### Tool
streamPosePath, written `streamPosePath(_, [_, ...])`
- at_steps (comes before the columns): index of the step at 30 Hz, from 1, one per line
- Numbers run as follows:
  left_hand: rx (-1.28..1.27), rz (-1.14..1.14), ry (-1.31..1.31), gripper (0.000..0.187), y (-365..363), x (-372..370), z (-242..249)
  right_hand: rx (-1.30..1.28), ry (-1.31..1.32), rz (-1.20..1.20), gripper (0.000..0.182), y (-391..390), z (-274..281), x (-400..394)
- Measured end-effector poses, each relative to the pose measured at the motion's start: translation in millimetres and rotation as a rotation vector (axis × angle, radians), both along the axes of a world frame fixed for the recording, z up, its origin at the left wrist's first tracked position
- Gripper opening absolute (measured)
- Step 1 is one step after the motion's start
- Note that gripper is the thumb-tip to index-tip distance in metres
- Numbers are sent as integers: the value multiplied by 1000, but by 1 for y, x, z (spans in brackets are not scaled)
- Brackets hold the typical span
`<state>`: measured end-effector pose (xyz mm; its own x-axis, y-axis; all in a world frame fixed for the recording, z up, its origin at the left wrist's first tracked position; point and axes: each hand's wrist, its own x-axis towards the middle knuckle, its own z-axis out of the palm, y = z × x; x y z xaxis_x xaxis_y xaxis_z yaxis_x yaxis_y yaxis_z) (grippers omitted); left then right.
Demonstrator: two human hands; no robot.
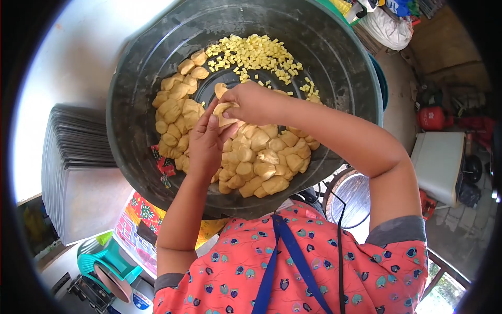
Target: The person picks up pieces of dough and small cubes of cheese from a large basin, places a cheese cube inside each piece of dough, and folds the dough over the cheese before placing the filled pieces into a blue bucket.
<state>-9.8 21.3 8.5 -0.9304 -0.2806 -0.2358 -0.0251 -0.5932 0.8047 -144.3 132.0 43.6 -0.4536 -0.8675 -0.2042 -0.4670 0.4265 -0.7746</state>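
Note:
Over a big dark basin (348,63), both my hands are on one flattened piece of dough (225,116). My left hand (205,137) grips its near side, thumb up against it. From the right, my right hand (252,102) reaches across with its fingers closed on the upper part of the dough. Just past my fingers shows another dough lump (220,89). Many dough balls (261,157) lie piled in the near and left parts of the basin. Small yellow cubes (256,49) are scattered along its far side.
To the left stands a stack of flat metal trays (78,172). A red patterned cloth (163,162) lies inside the basin's left wall. Teal plastic chairs (112,261) are at lower left; a white box (439,165) and red container (433,119) stand at right.

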Motion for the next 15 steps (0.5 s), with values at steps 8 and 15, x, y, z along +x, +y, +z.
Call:
streamPosePath(8, [-32,1,-69,44,-3,3,-5,89,-280,-76,34,1,4,0])
streamPosePath(15, [51,-115,-120,44,-10,0,-18,-47,-36,-17,30,-1,-12,9])
